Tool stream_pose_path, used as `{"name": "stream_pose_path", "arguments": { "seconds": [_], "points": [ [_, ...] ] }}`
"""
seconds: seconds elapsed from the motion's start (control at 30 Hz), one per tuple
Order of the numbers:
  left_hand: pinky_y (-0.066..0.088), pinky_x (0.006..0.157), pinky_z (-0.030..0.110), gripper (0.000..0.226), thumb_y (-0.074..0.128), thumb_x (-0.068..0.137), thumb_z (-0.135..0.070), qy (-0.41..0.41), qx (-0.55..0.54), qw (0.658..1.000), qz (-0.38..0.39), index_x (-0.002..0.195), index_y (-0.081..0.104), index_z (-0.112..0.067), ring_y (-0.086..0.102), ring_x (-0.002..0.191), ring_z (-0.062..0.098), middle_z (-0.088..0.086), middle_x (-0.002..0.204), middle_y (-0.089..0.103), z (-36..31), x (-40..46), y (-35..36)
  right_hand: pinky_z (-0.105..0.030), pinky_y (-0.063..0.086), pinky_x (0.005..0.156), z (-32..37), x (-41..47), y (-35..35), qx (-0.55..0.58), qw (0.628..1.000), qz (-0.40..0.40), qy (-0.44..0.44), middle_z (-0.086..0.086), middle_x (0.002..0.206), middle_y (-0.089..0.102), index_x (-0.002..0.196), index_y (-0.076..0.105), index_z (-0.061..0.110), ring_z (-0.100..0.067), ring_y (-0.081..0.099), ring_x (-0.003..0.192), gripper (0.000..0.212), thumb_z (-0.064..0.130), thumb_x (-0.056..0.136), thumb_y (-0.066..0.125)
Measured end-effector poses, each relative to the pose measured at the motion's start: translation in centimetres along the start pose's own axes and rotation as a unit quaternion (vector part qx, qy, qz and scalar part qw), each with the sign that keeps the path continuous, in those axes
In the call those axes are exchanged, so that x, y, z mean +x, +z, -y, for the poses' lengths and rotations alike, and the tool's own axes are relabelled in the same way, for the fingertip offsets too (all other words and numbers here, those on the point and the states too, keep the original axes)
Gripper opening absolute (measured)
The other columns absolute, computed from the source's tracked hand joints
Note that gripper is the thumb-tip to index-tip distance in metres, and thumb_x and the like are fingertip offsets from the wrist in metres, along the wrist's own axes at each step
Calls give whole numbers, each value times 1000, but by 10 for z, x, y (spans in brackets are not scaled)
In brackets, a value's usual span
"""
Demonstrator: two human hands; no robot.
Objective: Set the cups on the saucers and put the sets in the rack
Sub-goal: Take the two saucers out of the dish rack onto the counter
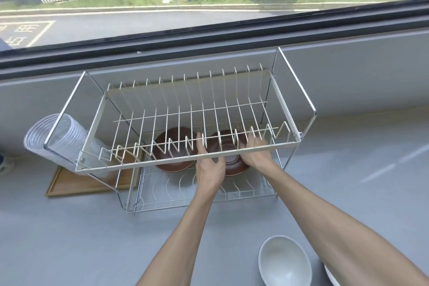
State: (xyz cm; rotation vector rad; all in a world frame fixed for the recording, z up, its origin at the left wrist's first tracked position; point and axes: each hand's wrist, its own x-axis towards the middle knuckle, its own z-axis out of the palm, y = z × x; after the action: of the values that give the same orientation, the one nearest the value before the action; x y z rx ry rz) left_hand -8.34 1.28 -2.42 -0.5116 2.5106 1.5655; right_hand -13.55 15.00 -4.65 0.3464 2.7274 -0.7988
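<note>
Both your hands reach under the upper tier of the two-tier wire rack (pixel 190 123) into its lower shelf. Your left hand (pixel 210 167) and right hand (pixel 255 155) are wrapped around opposite sides of a brown cup (pixel 229 160) that sits on a brown saucer (pixel 234 169). The fingers of each hand curl round the set, the left from its left side, the right from its right side. Motion blur softens the fingertips, so you cannot tell from this view whether the grip is on the cup or on the saucer rim, nor whether the saucer rests on the lower wires or is held just above them.

Just left of your left hand, on the same lower shelf, lies a second brown saucer (pixel 174 153), seen through the upper tier's wires; whether a cup stands on it cannot be told.

Further left of your left hand, beyond the rack's end, a wooden tray (pixel 76 183) lies on the grey table (pixel 69 239), with a white ribbed hose (pixel 58 137) above it. Close to your body, beneath your right forearm, a white bowl (pixel 284 260) stands upright on the table, and the edge of another white dish (pixel 330 275) shows just to its right.
</note>
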Motion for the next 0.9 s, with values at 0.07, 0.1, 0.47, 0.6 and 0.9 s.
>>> {"name": "stream_pose_path", "arguments": {
  "seconds": [0.07, 0.1, 0.47, 0.6, 0.9],
  "points": [
    [33, 119, 39, 88, 60, 93, -18, 14, 10, 1000, -5, 160, 4, -32, 39, 145, 30, 7, 161, 38, 1, -7, -1, -43, 41, 105, 4, -2, 1, -2, 999, -23, 24, -25, 143, 45, 134, 47, -1, -43, 49, 128, 39, 12, 97, 47],
    [31, 120, 38, 89, 60, 93, -14, 26, 9, 1000, -12, 160, 5, -31, 37, 147, 27, 3, 162, 36, 1, -10, -2, -44, 42, 102, 3, -4, 1, 3, 999, -24, 22, -26, 138, 48, 129, 51, -1, -44, 51, 125, 36, 11, 95, 46],
    [35, 108, 32, 64, 57, 91, -5, -2, 29, 999, -44, 152, 39, -20, 48, 135, 28, 6, 148, 54, 5, -46, -21, -42, 46, 96, 2, -56, -11, 10, 999, -37, 24, -25, 133, 52, 122, 58, -2, -43, 54, 121, 30, 11, 96, 51],
    [46, 104, 39, 56, 55, 87, -6, -4, 20, 999, -50, 138, 55, -27, 59, 119, 28, 1, 135, 63, 8, -62, -30, -38, 50, 85, 3, -77, -15, 32, 998, -50, 6, -23, 115, 66, 104, 69, 3, -40, 62, 107, 25, 10, 88, 50],
    [55, 88, 42, 65, 44, 76, 12, 8, 32, 997, -75, 118, 69, -30, 66, 110, 31, 0, 123, 69, 24, -104, -63, -37, 50, 83, -4, -153, -14, 71, 996, -57, 7, -16, 109, 72, 108, 70, 12, -38, 64, 106, 30, 11, 87, 48]
  ]
}}
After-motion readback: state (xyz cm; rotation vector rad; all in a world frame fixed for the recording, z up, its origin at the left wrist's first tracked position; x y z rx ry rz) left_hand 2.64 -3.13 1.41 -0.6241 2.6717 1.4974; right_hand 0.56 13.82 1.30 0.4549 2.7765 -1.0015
